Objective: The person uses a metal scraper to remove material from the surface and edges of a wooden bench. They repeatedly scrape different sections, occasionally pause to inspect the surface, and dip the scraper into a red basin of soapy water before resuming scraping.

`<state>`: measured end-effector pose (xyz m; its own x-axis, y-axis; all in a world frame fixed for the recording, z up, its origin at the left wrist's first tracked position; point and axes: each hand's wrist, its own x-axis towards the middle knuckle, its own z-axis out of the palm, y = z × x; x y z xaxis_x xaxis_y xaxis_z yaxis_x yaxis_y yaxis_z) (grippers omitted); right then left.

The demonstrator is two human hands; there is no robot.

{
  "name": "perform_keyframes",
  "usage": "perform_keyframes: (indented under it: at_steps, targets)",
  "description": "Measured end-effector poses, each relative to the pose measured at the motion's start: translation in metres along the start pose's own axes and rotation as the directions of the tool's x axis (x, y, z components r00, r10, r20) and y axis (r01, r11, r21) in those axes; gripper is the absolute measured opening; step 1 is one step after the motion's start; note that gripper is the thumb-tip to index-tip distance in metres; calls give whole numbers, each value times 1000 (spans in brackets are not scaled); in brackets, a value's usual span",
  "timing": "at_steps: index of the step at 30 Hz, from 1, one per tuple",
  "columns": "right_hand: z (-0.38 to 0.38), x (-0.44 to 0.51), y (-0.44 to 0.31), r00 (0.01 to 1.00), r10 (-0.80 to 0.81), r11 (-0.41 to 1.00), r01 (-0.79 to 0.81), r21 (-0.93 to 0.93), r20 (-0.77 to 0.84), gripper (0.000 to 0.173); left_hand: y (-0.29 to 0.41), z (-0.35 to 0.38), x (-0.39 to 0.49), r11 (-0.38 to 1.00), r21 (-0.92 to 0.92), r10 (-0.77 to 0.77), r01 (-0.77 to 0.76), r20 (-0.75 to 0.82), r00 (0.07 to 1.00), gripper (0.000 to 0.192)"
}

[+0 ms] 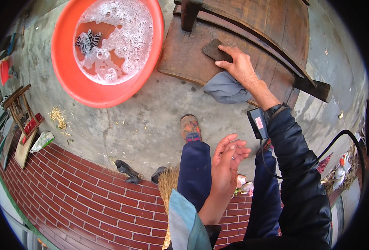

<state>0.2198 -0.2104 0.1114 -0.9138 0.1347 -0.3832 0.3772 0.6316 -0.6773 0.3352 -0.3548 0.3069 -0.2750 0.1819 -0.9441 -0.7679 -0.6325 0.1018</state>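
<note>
My right hand (239,65) reaches over a dark wooden piece of furniture (187,59), thumb and fingers at the edge of a flat dark block (217,50) lying on the boards. Whether it grips the block or just touches it is not clear. A wet grey cloth (225,89) lies under my right wrist, draped over the board's near edge. My left hand (229,156) hangs above the ground between my legs, fingers apart and slightly curled, holding nothing. To the left stands a large orange basin (106,97) of foamy water, with a black-and-white striped cloth (87,42) in it.
A straw broom (168,184) and a dark shoe (128,170) are near my feet. At the left stands a small wooden chair (21,109). A black cable (328,153) loops from the device at my right wrist. Litter (340,172) lies at the right.
</note>
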Motion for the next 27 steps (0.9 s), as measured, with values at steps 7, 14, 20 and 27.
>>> perform_keyframes:
  at_steps: [7,14,20,27]
  targets:
    - [2,51,-18,987,-127,981,139,-136,95,46,1,-4,1,1000,-16,10,-10,6,1000,27]
    - [-13,56,-11,966,-145,955,193,-223,215,49,4,-2,2,1000,-27,4,-3,14,1000,27]
    - [-15,70,-21,968,-213,907,246,-342,131,57,4,-4,3,1000,-27,-4,5,20,1000,27]
    - [-27,77,-50,957,-121,868,230,-439,263,53,4,0,3,1000,-18,-5,5,3,1000,27]
